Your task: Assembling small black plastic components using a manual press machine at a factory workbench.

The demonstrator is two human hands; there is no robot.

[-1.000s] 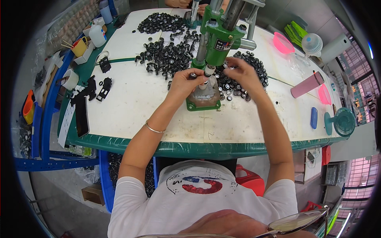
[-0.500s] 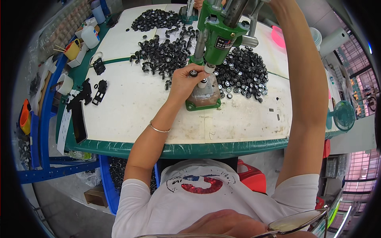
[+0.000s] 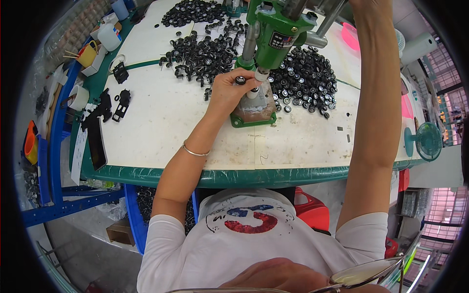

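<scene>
Basically a press step: left hand (image 3: pixel 232 90) is feeding a small black wheel (image 3: pixel 240 79) under the ram of the green hand press (image 3: pixel 273 34), right arm goes up toward the lever and leaves the top of the picture, so whether the right hand is clenched or released I cannot tell

Doing it well, my read:
- seat the wheel flat and centred on the white post (image 3: pixel 252 93) on the press base (image 3: pixel 254 110) before any force comes down; a tilted part would likely jam or crack
- keep the fingers (image 3: pixel 246 87) on the wheel's sides only, never between ram tip and part
- steady pull, not a jerk, and feel for bottoming out

Wheel vs fingers: left fingers are clenched on the wheel, thumb and forefinger pinching its rim, hub facing up. It sits at the fingertips, just beside the ram tip and just above the post; can't tell if it already touches the post

Supply piles of black wheels (image 3: pixel 305 83) lie on the table (image 3: pixel 161 127) right of the press, more behind the left hand, near enough for the next pick
</scene>
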